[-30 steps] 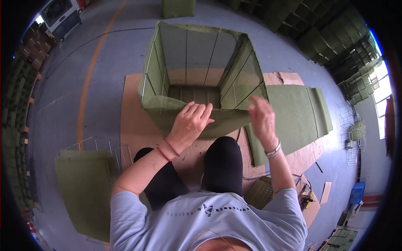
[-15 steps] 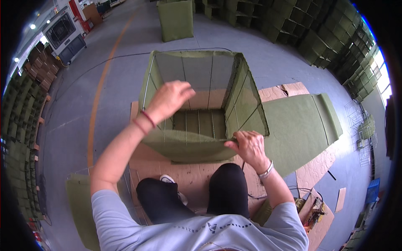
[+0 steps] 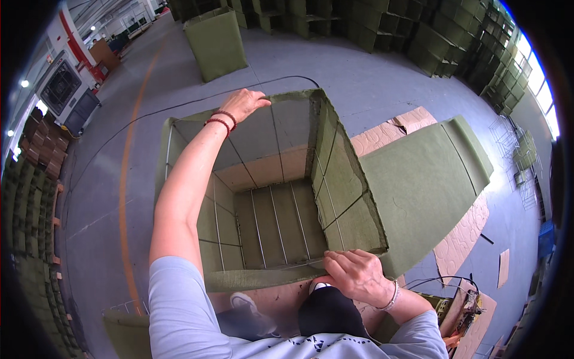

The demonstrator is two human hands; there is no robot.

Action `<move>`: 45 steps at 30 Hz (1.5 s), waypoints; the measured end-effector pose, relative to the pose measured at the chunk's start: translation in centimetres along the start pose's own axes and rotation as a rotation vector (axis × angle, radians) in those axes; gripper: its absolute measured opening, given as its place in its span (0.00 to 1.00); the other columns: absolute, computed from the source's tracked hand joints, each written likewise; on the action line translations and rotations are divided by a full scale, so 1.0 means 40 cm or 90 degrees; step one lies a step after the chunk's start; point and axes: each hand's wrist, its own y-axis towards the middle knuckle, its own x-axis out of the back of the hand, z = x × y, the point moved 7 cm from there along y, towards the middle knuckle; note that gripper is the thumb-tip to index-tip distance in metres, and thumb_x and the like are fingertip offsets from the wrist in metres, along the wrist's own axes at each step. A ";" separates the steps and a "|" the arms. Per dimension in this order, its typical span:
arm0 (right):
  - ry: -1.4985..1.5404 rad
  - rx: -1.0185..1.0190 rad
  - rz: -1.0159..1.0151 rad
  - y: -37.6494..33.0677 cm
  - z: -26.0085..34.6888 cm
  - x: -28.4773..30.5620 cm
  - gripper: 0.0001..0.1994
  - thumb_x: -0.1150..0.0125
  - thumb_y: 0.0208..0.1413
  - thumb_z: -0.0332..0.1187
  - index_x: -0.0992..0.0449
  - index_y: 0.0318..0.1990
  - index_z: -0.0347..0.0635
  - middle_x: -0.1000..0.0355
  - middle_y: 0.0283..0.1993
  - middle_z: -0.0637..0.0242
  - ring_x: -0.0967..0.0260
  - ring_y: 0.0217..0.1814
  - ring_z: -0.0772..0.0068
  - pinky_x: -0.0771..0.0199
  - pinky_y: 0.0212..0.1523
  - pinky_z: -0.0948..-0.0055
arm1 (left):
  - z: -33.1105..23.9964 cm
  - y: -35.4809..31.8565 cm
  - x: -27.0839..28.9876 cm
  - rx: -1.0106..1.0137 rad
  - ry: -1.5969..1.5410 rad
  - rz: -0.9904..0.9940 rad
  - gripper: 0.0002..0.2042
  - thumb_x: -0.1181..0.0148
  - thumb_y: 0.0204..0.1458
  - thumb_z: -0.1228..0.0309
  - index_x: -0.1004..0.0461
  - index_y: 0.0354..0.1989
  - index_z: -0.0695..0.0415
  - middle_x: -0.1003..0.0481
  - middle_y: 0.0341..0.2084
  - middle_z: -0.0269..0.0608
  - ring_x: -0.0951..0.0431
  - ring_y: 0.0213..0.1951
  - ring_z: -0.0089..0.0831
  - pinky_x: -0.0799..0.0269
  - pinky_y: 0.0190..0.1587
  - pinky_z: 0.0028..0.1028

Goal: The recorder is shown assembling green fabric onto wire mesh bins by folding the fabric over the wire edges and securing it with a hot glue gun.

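In front of me stands an open-topped box of green fabric point(image 3: 344, 185) over a wire frame, with metal rods across its bottom. My left arm reaches over the box, and my left hand point(image 3: 240, 105) is closed over its far rim. The near rim, close to its right corner, is in the grip of my right hand point(image 3: 354, 276), thumb toward me and fingers bent over the edge. Against the box's right side lies a wide green sheet point(image 3: 424, 185) with a folded strip at its far end. Part of the near wall is hidden from view.
Flattened cardboard point(image 3: 463, 233) lies under the sheet. A second green box point(image 3: 216, 48) stands ahead, with stacked green boxes behind. Loose wire frames are at far right. A black cable point(image 3: 161, 113) runs behind the box. Lower right sits a cluttered container point(image 3: 463, 311).
My left hand has moved from above the box's opening to its far rim. The box has come nearer me and turned slightly, while my right hand keeps its hold. The view has shifted too.
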 end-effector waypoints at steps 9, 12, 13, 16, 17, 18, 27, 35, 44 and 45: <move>-0.002 -0.001 0.012 -0.014 0.002 -0.018 0.19 0.35 0.51 0.47 0.29 0.32 0.38 0.24 0.38 0.57 0.22 0.40 0.64 0.22 0.37 0.71 | -0.070 0.021 0.007 -0.049 0.006 -0.051 0.21 0.48 0.61 0.51 0.19 0.30 0.54 0.22 0.23 0.47 0.20 0.33 0.49 0.23 0.40 0.42; -0.012 0.020 0.006 -0.023 0.000 -0.009 0.17 0.35 0.50 0.45 0.29 0.32 0.38 0.24 0.40 0.55 0.22 0.41 0.61 0.22 0.39 0.68 | -0.036 -0.027 0.046 -0.043 0.094 -0.156 0.20 0.49 0.59 0.51 0.19 0.29 0.54 0.21 0.27 0.49 0.21 0.35 0.51 0.25 0.37 0.44; -0.051 0.050 0.002 -0.020 -0.014 0.006 0.17 0.34 0.48 0.44 0.29 0.32 0.39 0.24 0.42 0.54 0.23 0.43 0.60 0.23 0.39 0.67 | -0.020 -0.059 0.098 -0.020 0.099 -0.173 0.20 0.48 0.58 0.51 0.19 0.28 0.53 0.21 0.28 0.49 0.21 0.35 0.52 0.25 0.37 0.45; -0.207 0.146 -0.036 0.012 -0.061 0.054 0.14 0.35 0.42 0.41 0.28 0.30 0.41 0.24 0.46 0.56 0.24 0.44 0.63 0.23 0.43 0.65 | 0.068 -0.180 0.270 0.002 0.304 -0.192 0.17 0.55 0.63 0.58 0.22 0.32 0.53 0.21 0.31 0.48 0.21 0.34 0.49 0.24 0.36 0.44; -0.199 0.156 -0.014 0.019 -0.091 0.054 0.18 0.36 0.45 0.47 0.28 0.31 0.41 0.25 0.48 0.56 0.25 0.48 0.62 0.25 0.49 0.62 | 0.117 -0.221 0.321 0.044 0.309 -0.193 0.19 0.56 0.64 0.56 0.22 0.32 0.54 0.21 0.31 0.50 0.21 0.34 0.51 0.24 0.36 0.45; -0.248 0.179 -0.037 0.018 -0.127 0.054 0.21 0.38 0.47 0.52 0.28 0.32 0.40 0.25 0.49 0.56 0.26 0.52 0.59 0.27 0.54 0.59 | 0.102 -0.267 0.371 0.075 0.287 -0.191 0.21 0.56 0.64 0.54 0.22 0.33 0.55 0.22 0.30 0.52 0.22 0.34 0.53 0.25 0.36 0.46; -0.374 0.032 0.021 -0.006 -0.358 -0.025 0.33 0.40 0.52 0.47 0.36 0.65 0.45 0.41 0.71 0.65 0.48 0.75 0.63 0.48 0.74 0.61 | -0.093 -0.632 0.499 0.161 0.440 -0.281 0.20 0.52 0.63 0.56 0.25 0.27 0.59 0.22 0.25 0.56 0.21 0.31 0.54 0.25 0.32 0.48; 0.122 -0.410 -0.171 -0.123 -0.314 -0.147 0.27 0.49 0.63 0.35 0.45 0.66 0.29 0.29 0.51 0.36 0.28 0.51 0.38 0.29 0.51 0.50 | -0.098 -0.686 0.454 0.188 0.159 -0.437 0.17 0.51 0.63 0.59 0.24 0.47 0.61 0.22 0.41 0.56 0.22 0.43 0.55 0.26 0.47 0.44; 0.047 -0.516 -0.241 -0.422 -0.340 -0.121 0.25 0.46 0.62 0.35 0.40 0.63 0.33 0.24 0.44 0.43 0.27 0.48 0.41 0.28 0.50 0.52 | -0.172 -0.486 0.376 0.169 0.063 -0.412 0.19 0.53 0.61 0.64 0.30 0.59 0.51 0.23 0.40 0.61 0.24 0.44 0.60 0.28 0.46 0.50; -0.045 -0.455 -0.321 -0.505 -0.322 -0.053 0.24 0.45 0.61 0.35 0.39 0.63 0.35 0.24 0.43 0.45 0.26 0.47 0.43 0.27 0.50 0.52 | -0.178 -0.468 0.358 0.166 0.044 -0.380 0.18 0.55 0.60 0.66 0.28 0.57 0.53 0.23 0.42 0.61 0.24 0.47 0.59 0.29 0.49 0.49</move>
